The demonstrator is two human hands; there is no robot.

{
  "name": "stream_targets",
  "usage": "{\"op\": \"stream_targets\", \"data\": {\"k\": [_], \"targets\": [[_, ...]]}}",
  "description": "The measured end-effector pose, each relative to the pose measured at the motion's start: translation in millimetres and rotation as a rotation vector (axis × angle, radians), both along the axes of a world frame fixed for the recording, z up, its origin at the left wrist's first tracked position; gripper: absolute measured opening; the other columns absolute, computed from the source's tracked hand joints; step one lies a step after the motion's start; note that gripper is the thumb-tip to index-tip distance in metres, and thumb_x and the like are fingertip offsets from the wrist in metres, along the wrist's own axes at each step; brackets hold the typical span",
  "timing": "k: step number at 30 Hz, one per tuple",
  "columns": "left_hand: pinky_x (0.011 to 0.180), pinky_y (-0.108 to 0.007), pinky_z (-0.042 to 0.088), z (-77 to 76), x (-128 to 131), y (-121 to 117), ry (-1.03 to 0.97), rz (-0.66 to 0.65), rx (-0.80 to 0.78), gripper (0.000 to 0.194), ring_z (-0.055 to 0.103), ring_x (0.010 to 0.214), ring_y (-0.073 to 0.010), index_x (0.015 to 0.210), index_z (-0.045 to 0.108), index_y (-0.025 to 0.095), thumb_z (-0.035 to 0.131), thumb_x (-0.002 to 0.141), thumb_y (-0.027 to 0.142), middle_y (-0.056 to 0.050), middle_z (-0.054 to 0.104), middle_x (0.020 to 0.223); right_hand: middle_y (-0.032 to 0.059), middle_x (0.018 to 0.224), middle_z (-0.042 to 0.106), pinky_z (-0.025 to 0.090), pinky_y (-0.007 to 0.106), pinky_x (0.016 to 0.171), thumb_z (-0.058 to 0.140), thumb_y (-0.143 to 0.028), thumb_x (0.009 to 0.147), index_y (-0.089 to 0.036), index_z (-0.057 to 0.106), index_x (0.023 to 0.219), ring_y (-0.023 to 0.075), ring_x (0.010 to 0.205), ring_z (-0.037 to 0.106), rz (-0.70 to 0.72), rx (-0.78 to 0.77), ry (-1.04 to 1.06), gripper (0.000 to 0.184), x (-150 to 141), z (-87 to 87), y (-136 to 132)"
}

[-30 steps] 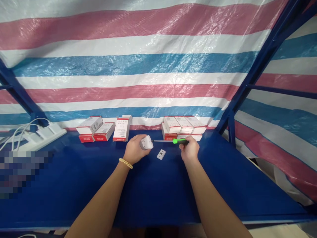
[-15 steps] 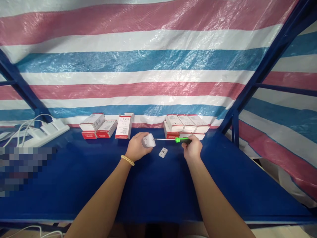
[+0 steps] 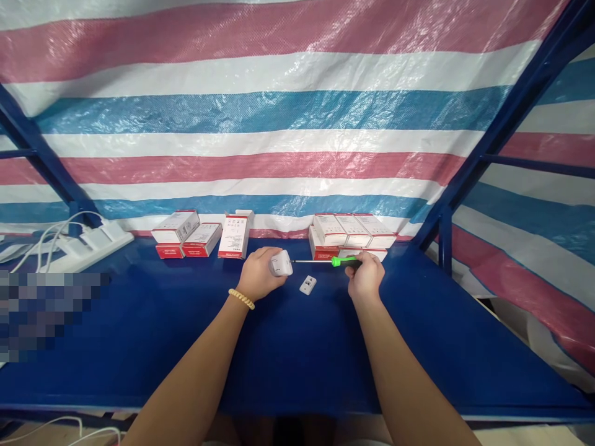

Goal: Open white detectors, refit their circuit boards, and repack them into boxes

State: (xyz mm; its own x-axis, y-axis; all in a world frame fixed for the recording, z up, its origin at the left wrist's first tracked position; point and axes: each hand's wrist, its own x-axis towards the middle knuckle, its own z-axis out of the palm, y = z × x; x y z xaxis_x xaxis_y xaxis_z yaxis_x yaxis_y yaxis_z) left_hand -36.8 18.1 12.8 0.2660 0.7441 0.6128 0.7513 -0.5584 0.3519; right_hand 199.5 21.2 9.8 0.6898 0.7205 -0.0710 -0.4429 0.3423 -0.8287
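My left hand (image 3: 258, 272), with a beaded band at the wrist, is closed around a small white plastic device (image 3: 281, 264) and holds it above the table. The fingers hide its left side. In my right hand (image 3: 367, 274) is a screwdriver (image 3: 341, 262) with a green and black handle, its metal shaft level and pointing left. The tip meets the right side of the white device; the exact spot is too small to make out. Below the shaft, a small white plate with dark openings (image 3: 308, 285) lies on the blue table (image 3: 297, 353).
Red and white boxes (image 3: 186, 232) stand at the back left, beside an upright box (image 3: 235, 235). More boxes (image 3: 348, 230) are stacked at the back right. A white power strip (image 3: 93, 248) with plugs and cables sits far left. Blue frame posts (image 3: 446, 214) and striped sheeting (image 3: 279, 142) surround the table.
The whole view has shifted slightly, so everything appears a little further right and higher. Both hands keep their grips, and the screwdriver tip stays at the white device.
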Motion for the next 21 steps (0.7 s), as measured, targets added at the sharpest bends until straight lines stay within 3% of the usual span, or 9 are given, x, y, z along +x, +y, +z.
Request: {"op": "stream_targets", "data": {"k": [6,12,16,18,21], "targets": [[0.089,-0.039,0.047,-0.5,-0.5,-0.6,0.124,0.056,0.041,0.051,0.06,0.104,-0.0266,0.112,0.06,0.018,0.07,0.063,0.028,-0.008,0.066,0.112,-0.0074,0.049,0.051,0.027,0.018,0.033,0.057,-0.018,0.055,-0.02,0.048,0.067,0.0079,0.038,0.041,-0.031,0.105,-0.101,0.016,-1.6,-1.5,-2.3],[0.086,-0.039,0.046,0.1,-3.5,0.8,0.156,0.068,0.045,0.05,0.06,0.101,-0.0258,0.111,0.061,0.017,0.069,0.063,0.028,-0.008,0.067,0.109,-0.0012,0.061,0.065,0.039,0.022,0.039,0.057,-0.017,0.055,-0.018,0.057,0.068,0.0119,0.045,0.053,0.091,0.298,-0.202,0.012,-1.4,0.9,-11.9],[0.086,-0.038,0.046,-0.1,-6.3,2.3,0.16,0.054,0.024,0.05,0.06,0.099,-0.0249,0.11,0.061,0.018,0.069,0.061,0.027,-0.006,0.066,0.108,0.0015,0.061,0.066,0.038,0.023,0.039,0.059,-0.02,0.057,-0.017,0.059,0.064,0.0138,0.047,0.056,0.205,0.373,-0.216,0.008,1.1,2.7,-13.4],[0.086,-0.038,0.045,-0.1,-7.8,2.7,0.166,0.046,0.014,0.05,0.06,0.099,-0.0247,0.109,0.061,0.018,0.069,0.06,0.026,-0.006,0.066,0.108,0.0023,0.059,0.066,0.036,0.022,0.037,0.061,-0.026,0.062,-0.017,0.058,0.062,0.0139,0.044,0.055,0.21,0.329,-0.214,0.01,1.1,3.3,-11.7],[0.087,-0.038,0.045,-0.1,-10.2,2.9,0.187,0.036,-0.004,0.051,0.06,0.099,-0.0248,0.109,0.061,0.019,0.069,0.059,0.025,-0.006,0.066,0.109,-0.0008,0.049,0.06,0.03,0.021,0.031,0.061,-0.04,0.071,-0.017,0.057,0.062,0.0114,0.034,0.049,0.125,0.128,-0.254,0.025,-0.3,3.4,-9.0]]}}
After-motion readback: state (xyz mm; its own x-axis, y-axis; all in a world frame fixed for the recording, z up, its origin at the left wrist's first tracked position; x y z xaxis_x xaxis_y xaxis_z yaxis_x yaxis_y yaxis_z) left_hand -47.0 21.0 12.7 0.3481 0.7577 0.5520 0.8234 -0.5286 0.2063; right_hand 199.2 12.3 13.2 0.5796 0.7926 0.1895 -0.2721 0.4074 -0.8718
